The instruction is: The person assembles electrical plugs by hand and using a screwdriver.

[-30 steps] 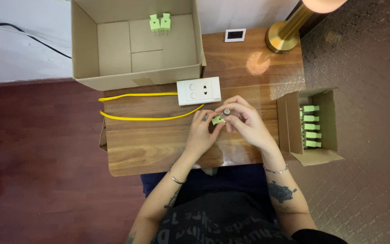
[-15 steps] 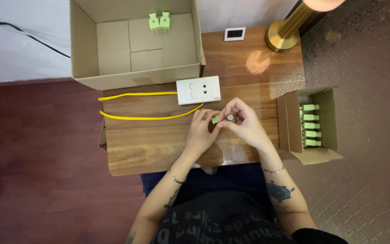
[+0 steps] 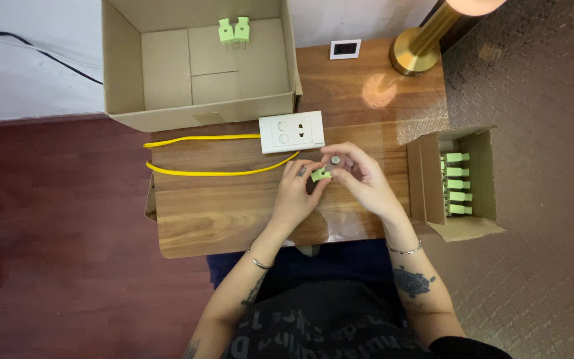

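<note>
While pinched between both hands over the middle of the desk [image 3: 220, 219], green plug [image 3: 319, 174] sits just off the surface, near the front edge of the white socket plate [image 3: 291, 132]. Left hand [image 3: 295, 194] clenched on the plug body from below and the left side. Right hand [image 3: 357, 174] closed round the plug's right end, fingertips also pinching a small silver-grey round part [image 3: 335, 160] just above it; cannot tell if it is a screw, a cap or a pin.

Judgement on doing this step well:
- Keep left hand as the fixed clamp, work only with right fingertips.
- Hold the small part square to the plug, no tilt, before pressing or turning.
- Stay low over the desk so a dropped part lands on wood, not on the floor.
- Keep elbows clear of the yellow cable [image 3: 200, 156], which loops from the socket plate toward the left edge.

Outward from there:
- Small open carton [image 3: 483, 176] on the right, touching the desk edge, holding a stacked row of more green plugs [image 3: 456, 184].
- Large open cardboard box [image 3: 194, 73] at the back left, two green plugs [image 3: 234, 31] standing side by side against its far wall.
- Brass lamp base [image 3: 414, 58] at the back right corner, light spot on the wood beside it.
- Small white framed square [image 3: 345, 48] lying flat behind the socket plate, well apart from the hands.
</note>
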